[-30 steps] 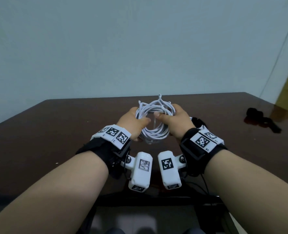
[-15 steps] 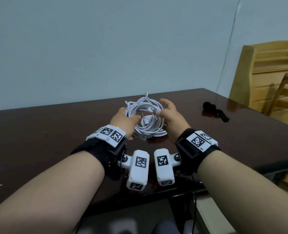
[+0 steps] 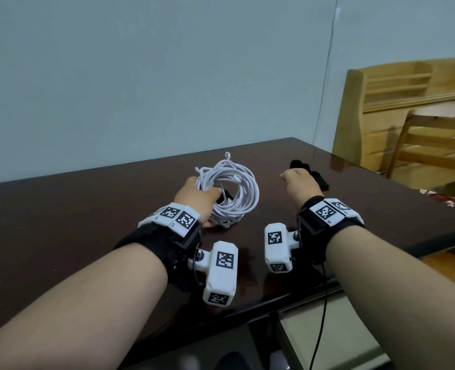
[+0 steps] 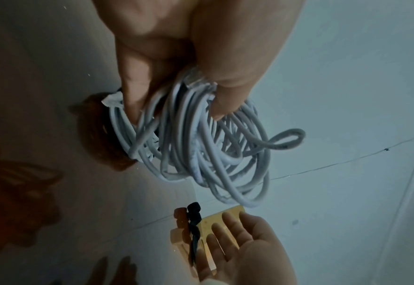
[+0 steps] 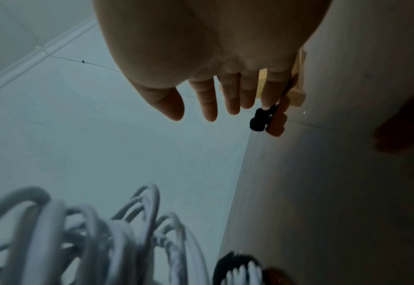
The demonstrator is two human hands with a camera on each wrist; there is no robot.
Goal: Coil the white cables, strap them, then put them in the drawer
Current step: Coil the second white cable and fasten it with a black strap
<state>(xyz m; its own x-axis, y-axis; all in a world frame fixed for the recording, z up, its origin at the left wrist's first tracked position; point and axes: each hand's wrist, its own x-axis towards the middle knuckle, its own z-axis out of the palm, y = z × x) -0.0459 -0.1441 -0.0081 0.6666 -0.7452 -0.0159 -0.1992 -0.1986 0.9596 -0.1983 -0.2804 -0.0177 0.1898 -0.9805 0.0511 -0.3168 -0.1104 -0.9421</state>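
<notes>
**Coil made, strap not yet on**

Your left hand (image 3: pixel 198 198) grips the coiled white cables (image 3: pixel 237 193), fingers (image 4: pixel 137 92) curled round the bundle, which rests upright on the desk (image 3: pixel 61 222). The coiling looks finished. Your right hand (image 3: pixel 299 182) hangs empty with fingers (image 5: pixel 208 104) relaxed and spread, reaching toward the black strap (image 3: pixel 298 164) lying on the desk just beyond. Strapping and stowing remain; no drawer is in view.

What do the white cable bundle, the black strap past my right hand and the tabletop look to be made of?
White cable bundle: smooth matte plastic jacket, with a clear plastic plug end in the left wrist view.
Black strap: looks like soft dull fabric, possibly hook-and-loop; too small to confirm.
Tabletop: dark brown, glossy, likely lacquered wood; it mirrors the hands.
</notes>
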